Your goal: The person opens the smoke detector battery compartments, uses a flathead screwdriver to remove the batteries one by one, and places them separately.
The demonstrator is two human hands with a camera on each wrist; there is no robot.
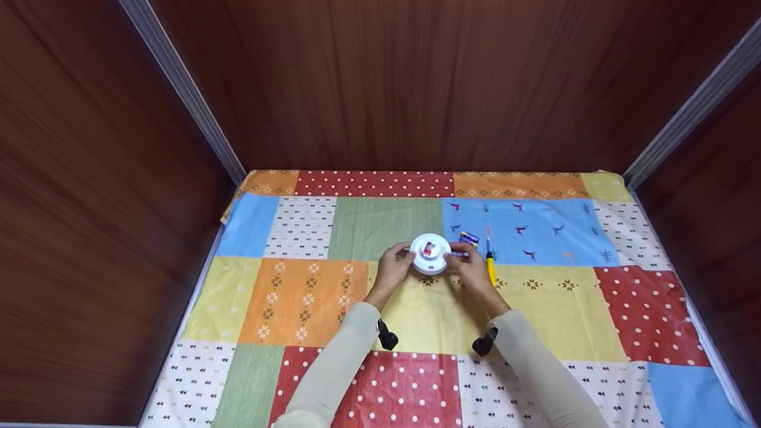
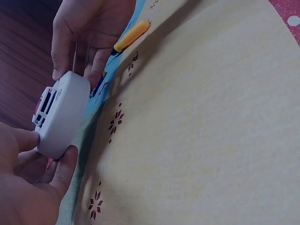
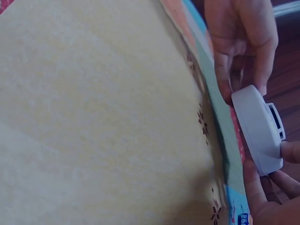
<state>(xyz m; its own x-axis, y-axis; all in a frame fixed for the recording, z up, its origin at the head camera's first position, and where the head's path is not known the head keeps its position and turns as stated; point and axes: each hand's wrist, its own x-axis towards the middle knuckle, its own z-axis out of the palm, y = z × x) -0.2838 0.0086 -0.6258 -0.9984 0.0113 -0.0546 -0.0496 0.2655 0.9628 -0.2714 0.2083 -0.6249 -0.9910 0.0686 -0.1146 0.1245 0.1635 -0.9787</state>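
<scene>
A round white smoke detector (image 1: 430, 267), with a raised slotted centre and a red-and-white label, is held up between both hands above the cloth. My left hand (image 1: 393, 268) grips its left edge, thumb on the upper face and fingers beneath. On the opposite edge my right hand (image 1: 471, 270) pinches it in the same way. The left wrist view shows the detector (image 2: 70, 115) side-on, tilted, with its slots facing away from the cloth. In the right wrist view the right hand's (image 3: 276, 201) thumb lies beside the slotted centre.
A yellow-handled screwdriver (image 1: 491, 270) lies just right of the right hand. Small blue batteries (image 1: 469, 239) lie behind that hand. A patchwork cloth (image 1: 309, 297) covers the table, enclosed by brown wood-grain panels (image 1: 392, 89) at the back and sides.
</scene>
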